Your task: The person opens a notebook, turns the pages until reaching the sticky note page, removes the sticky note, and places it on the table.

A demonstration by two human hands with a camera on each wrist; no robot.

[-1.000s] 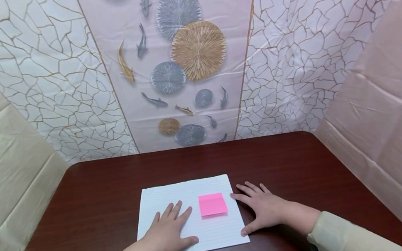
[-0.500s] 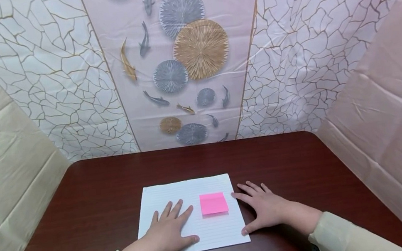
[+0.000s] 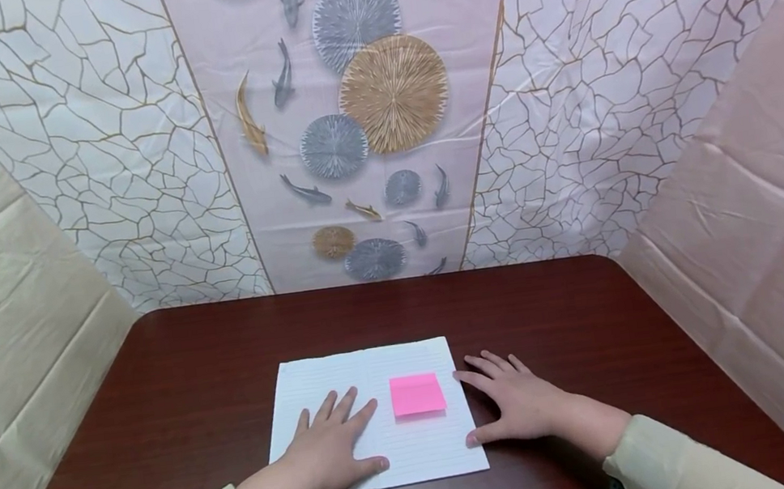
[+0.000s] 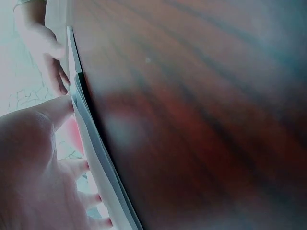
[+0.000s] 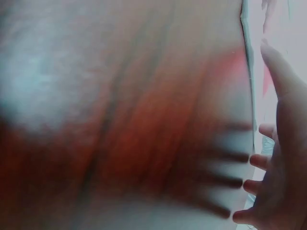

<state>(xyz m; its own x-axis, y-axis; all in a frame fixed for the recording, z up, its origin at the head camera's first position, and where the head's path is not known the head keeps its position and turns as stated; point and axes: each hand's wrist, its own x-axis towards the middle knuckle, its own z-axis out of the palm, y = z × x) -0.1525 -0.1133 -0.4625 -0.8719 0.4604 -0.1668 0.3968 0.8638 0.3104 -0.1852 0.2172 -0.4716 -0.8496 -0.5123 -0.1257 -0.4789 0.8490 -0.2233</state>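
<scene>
An open notebook (image 3: 432, 452) with lined white pages lies flat on the dark wooden table. A pink sticky note (image 3: 417, 395) is on its right page, the lower edge lifted slightly off the paper. My left hand (image 3: 329, 452) rests on the left page with straight, spread fingers, its thumb reaching past the fold. My right hand (image 3: 525, 403) is at the notebook's right edge, fingers spread; its thumb tip and index fingertip meet the page edge while the other fingers extend over the table. From the left wrist view, the notebook's pages (image 4: 96, 143) show edge-on beneath the left fingertips.
The reddish-brown table (image 3: 227, 338) extends around the notebook on all sides. Behind it hangs a patterned cloth (image 3: 402, 210) with fish and round leaf shapes. Pale padded panels (image 3: 750, 233) stand along the left and right sides.
The right thumb has shifted slightly up and left along the page edge. The left hand keeps its place on the page, and the whole view has drifted a little.
</scene>
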